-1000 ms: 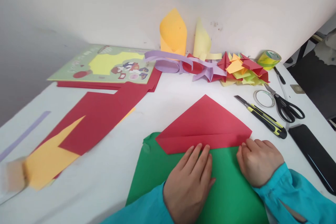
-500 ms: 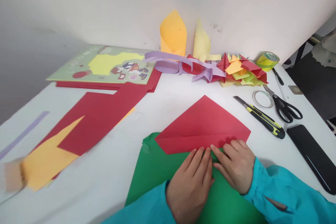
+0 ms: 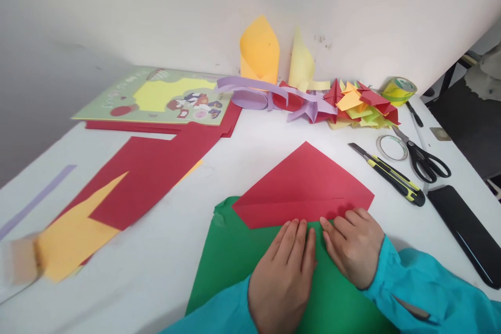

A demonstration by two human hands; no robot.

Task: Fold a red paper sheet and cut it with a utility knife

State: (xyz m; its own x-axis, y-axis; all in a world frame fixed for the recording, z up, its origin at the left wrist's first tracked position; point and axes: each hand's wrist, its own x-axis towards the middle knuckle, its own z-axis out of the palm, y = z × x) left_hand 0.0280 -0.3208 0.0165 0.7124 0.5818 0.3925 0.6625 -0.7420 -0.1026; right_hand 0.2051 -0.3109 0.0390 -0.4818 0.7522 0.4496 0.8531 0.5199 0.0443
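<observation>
A red sheet of paper (image 3: 301,177) lies with its near corner folded, so its front edge is straight. A crease runs across it. My left hand (image 3: 284,271) lies flat, fingers stretched out, tips touching the middle of the folded front edge. To its right, my right hand (image 3: 356,245) presses its fingertips on the same edge; its fingers are bent and slightly apart, and the thumb sits below the index finger. Under the red paper and both hands is a green sheet or mat (image 3: 219,261) with a curled far-left corner. My palms hide part of it.
Right: a utility knife (image 3: 387,175), scissors (image 3: 422,159), a tape roll (image 3: 391,147) and a black phone-like object (image 3: 465,235). Left: red paper (image 3: 152,167), orange paper (image 3: 74,240) and a green picture book (image 3: 156,96). Folded paper shapes (image 3: 360,104) line the wall.
My right hand has slid a little to the right along the folded edge, widening the gap between my hands. My left hand's fingers have spread slightly. The red paper has barely moved.
</observation>
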